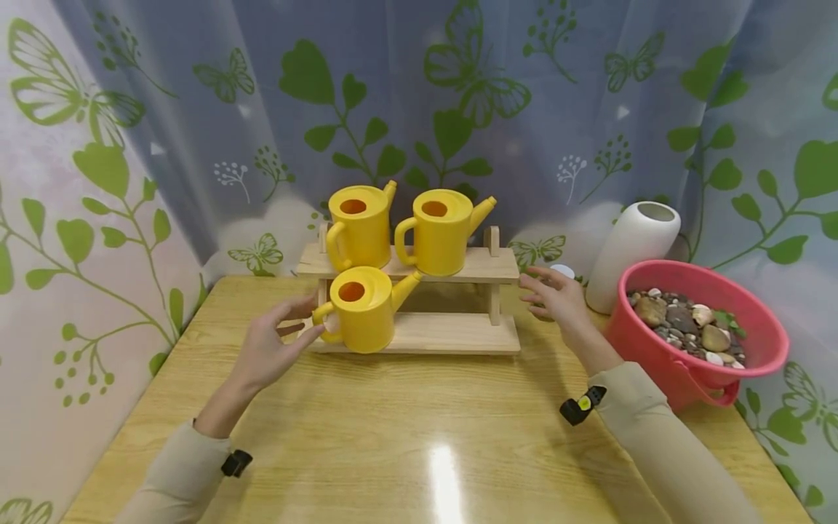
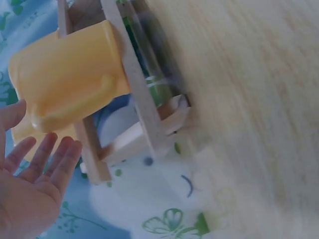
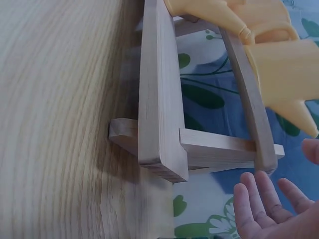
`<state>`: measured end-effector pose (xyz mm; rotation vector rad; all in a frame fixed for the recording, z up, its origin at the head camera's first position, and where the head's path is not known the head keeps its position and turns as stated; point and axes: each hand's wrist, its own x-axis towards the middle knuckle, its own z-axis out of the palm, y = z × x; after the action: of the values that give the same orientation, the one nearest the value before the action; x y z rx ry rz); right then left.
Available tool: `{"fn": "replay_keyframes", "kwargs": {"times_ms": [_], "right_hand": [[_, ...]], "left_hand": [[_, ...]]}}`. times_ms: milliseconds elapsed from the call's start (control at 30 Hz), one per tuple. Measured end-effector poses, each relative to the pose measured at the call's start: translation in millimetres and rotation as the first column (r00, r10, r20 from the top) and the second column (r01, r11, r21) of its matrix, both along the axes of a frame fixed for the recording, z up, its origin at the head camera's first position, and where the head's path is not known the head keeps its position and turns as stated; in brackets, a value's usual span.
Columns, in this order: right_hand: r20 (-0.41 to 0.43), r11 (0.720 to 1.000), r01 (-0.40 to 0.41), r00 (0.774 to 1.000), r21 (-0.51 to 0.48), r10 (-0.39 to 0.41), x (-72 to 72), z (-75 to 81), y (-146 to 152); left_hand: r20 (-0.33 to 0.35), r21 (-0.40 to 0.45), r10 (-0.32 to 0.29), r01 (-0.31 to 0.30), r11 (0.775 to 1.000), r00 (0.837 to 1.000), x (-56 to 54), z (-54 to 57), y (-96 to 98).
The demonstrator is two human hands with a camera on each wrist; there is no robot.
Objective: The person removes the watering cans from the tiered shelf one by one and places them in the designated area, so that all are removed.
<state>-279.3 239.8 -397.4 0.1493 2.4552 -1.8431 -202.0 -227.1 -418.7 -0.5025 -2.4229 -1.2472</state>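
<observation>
Three yellow watering cans stand on a small two-tier wooden shelf [image 1: 452, 333]. On the lower tier, at the left, is one watering can [image 1: 366, 320] with its spout to the right. The upper tier bears a left watering can [image 1: 362, 229] and a right watering can [image 1: 443, 236]. My left hand [image 1: 268, 349] is beside the lower can's handle, fingers spread; in the left wrist view the left hand [image 2: 37, 191] appears apart from the handle. Near the upper tier's right end is my right hand [image 1: 559, 300], its fingers loosely extended and holding nothing, as the right wrist view also shows.
A pink bucket [image 1: 687, 375] holding pebbles [image 1: 681, 324] and a little greenery stands at the right of the wooden table [image 1: 366, 429]. Behind it leans a white vase [image 1: 631, 251]. A curtain [image 1: 406, 94] with leaves and butterflies hangs behind the shelf.
</observation>
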Motion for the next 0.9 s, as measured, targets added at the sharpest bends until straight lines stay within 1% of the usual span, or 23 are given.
{"fn": "replay_keyframes", "kwargs": {"times_ms": [133,300,367,500,667,900], "right_hand": [[0.021,1.0,-0.017,1.0,0.003,0.016,-7.9,-3.6,-0.6],[0.052,0.999,-0.034,0.998,0.015,0.033,-14.7,-2.9,-2.4],[0.058,0.999,-0.036,0.998,0.009,0.035,-18.4,-2.1,-1.6],[0.07,0.999,-0.045,0.997,-0.008,0.046,-24.6,0.4,0.4],[0.083,0.998,-0.064,0.994,-0.012,0.064,-28.8,2.1,1.7],[0.093,0.997,-0.07,0.993,-0.011,0.071,-33.7,-2.2,4.1]], "left_hand": [[0.044,0.014,0.005,-0.005,1.0,0.999,-3.7,-7.0,-2.7],[0.096,0.043,0.002,-0.006,0.999,0.995,-5.2,-11.6,-3.8],[0.11,0.055,-0.004,-0.002,0.998,0.994,-5.5,-13.3,-4.1],[0.118,0.059,-0.011,0.004,0.998,0.993,-7.3,-16.6,-5.1],[0.136,0.054,-0.019,0.012,0.998,0.991,-10.6,-17.7,-6.1],[0.183,0.041,-0.021,0.014,0.999,0.983,-13.0,-16.6,-6.6]]}}
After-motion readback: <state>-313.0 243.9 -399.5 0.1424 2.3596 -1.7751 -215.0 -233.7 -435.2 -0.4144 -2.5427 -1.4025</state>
